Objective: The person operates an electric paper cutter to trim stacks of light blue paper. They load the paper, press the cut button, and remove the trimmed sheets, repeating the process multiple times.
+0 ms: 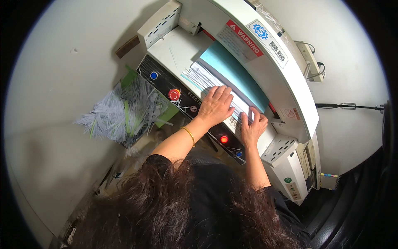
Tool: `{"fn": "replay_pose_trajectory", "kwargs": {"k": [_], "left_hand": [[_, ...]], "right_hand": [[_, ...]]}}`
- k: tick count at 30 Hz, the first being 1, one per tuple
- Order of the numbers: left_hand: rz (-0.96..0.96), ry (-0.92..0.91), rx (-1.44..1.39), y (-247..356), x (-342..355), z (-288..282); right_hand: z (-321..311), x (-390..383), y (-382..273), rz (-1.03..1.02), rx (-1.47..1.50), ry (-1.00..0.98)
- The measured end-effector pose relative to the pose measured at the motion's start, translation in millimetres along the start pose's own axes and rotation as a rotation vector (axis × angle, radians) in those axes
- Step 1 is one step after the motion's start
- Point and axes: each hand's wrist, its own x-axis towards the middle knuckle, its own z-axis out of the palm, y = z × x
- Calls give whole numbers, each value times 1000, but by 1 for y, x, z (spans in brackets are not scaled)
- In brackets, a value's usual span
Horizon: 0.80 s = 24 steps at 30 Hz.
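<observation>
At the left of the frame hangs a bushy heap of pale and green paper shreds [124, 106], probably light and springy. Further right, from the upper centre to the middle, the loose paper strips [202, 79] lie slantwise on the machine's tabletop [172, 47]. They are long, narrow, mostly white, with some bluish edges, and a little fanned at the left end. I judge them light, bendy and slippery against each other, so it is better to gather them by both ends. The left hand [215, 106] rests over them, palm down, fingers arched and slightly parted. Behind it is a light-blue sheet [232, 70], smooth and flat (its far edge is hidden). The right hand [253, 126] is at the strips' right end, thumb and forefinger apart; whether they pinch paper, I cannot tell.
</observation>
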Motion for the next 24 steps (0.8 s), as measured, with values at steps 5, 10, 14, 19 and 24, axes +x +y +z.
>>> {"fn": "replay_pose_trajectory", "kwargs": {"k": [5, 10, 14, 19, 24], "left_hand": [[60, 7, -45, -4, 2, 0], [46, -23, -12, 1, 9, -3], [42, -90, 35, 4, 14, -6], [27, -163, 67, 3, 19, -6], [107, -77, 63, 5, 21, -4]], "right_hand": [[-4, -9, -2, -78, 11, 29], [-13, 5, -16, -277, 32, 67], [-1, 25, -31, -299, -4, -35], [9, 29, -41, -255, 28, -75], [0, 36, -39, -186, 66, -168]]}}
